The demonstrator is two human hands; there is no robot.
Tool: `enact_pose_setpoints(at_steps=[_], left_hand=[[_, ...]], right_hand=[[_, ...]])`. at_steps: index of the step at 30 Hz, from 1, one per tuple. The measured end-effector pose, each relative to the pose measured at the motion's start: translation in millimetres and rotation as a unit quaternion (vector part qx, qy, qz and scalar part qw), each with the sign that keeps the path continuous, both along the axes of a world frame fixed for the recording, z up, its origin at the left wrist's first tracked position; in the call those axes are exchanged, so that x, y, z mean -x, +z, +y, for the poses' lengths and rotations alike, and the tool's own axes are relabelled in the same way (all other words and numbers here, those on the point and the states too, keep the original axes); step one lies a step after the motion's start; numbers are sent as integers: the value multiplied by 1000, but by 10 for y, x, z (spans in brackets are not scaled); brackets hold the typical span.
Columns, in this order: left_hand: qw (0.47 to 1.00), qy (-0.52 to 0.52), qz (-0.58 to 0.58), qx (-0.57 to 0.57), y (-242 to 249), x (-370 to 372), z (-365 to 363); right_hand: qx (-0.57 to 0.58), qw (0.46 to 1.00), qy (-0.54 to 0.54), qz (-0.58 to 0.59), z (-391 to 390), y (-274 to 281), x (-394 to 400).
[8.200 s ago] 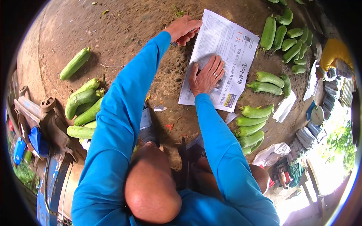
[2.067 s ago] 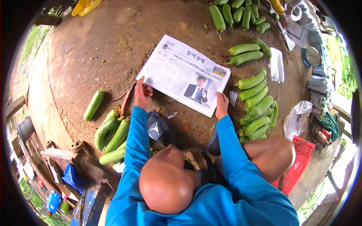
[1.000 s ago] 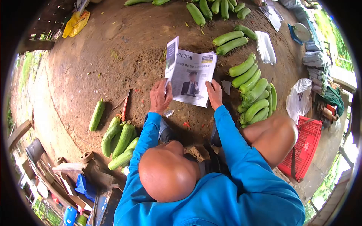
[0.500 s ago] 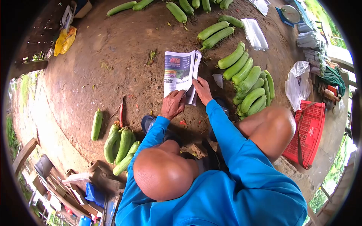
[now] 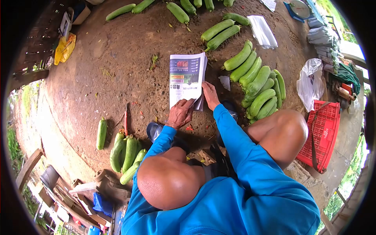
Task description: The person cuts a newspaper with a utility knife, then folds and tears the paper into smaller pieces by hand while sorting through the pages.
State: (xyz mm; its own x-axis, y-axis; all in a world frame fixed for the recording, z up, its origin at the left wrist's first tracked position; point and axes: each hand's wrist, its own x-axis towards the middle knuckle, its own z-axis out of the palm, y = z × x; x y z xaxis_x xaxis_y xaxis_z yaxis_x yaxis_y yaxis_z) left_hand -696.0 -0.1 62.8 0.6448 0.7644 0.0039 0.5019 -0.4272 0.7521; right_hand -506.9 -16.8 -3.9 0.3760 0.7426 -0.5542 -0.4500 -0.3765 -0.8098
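Note:
A folded newspaper (image 5: pixel 186 80) lies between my two hands, its printed side up. My left hand (image 5: pixel 181 113) grips its lower edge, fingers curled on the paper. At the right edge of the paper is my right hand (image 5: pixel 210 95), with fingers closed along the fold. Right of it, a small scrap of paper (image 5: pixel 225 82) lies on the soil. A curved row of long green gourds (image 5: pixel 252 72) extends to the right of the paper.
More gourds lie at the top (image 5: pixel 178 13) and lower left (image 5: pixel 129 152). White plastic sheets (image 5: pixel 262 32), a clear bag (image 5: pixel 310 84), a red crate (image 5: pixel 323 135) and a blue scale (image 5: pixel 299 9) are at the right. A yellow bag (image 5: pixel 64 49) is upper left.
The top of the newspaper now lies flatter, with its right-hand layers closer together. My left hand is slightly lower on it. The view has shifted slightly.

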Motion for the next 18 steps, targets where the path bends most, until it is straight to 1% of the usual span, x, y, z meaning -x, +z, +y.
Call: enact_pose_setpoints(at_steps=[2, 5, 7, 10, 11, 13, 14, 15, 16, 17, 18], left_hand=[[1000, -1, 0, 4, 7, -3, 4], [1000, -4, -4, 7, -2, -9, 11], [1000, -5, -8, 7, -15, -10, 12], [1000, -7, -10, 13, -35, -5, 2], [1000, -12, -12, 9, -42, -4, 7], [1000, -16, -15, 5, -29, -8, 10], [1000, -20, -16, 7, -23, -11, 10], [1000, -24, -16, 9, -6, -15, 14], [1000, -23, -16, 10, -2, -19, 13], [1000, -23, -14, 12, 1, -24, 11], [1000, -24, -11, 15, 3, -28, 7]], right_hand=[[-11, 1000, 6, 12, -4, 20, 6], [23, 1000, 0, -16, 0, 115, 22], [57, 997, -38, -29, 12, 195, 61], [88, 993, -63, -40, 34, 320, 97], [88, 993, -62, -40, 43, 367, 94], [44, 998, -48, -5, 11, 367, 58], [44, 998, -47, -5, -4, 283, 46], [30, 993, -29, -108, -69, 7, 15], [15, 978, -10, -210, -66, -26, 21], [16, 978, -9, -210, -71, -56, 18], [30, 995, -23, -96, -2, 107, 59]])
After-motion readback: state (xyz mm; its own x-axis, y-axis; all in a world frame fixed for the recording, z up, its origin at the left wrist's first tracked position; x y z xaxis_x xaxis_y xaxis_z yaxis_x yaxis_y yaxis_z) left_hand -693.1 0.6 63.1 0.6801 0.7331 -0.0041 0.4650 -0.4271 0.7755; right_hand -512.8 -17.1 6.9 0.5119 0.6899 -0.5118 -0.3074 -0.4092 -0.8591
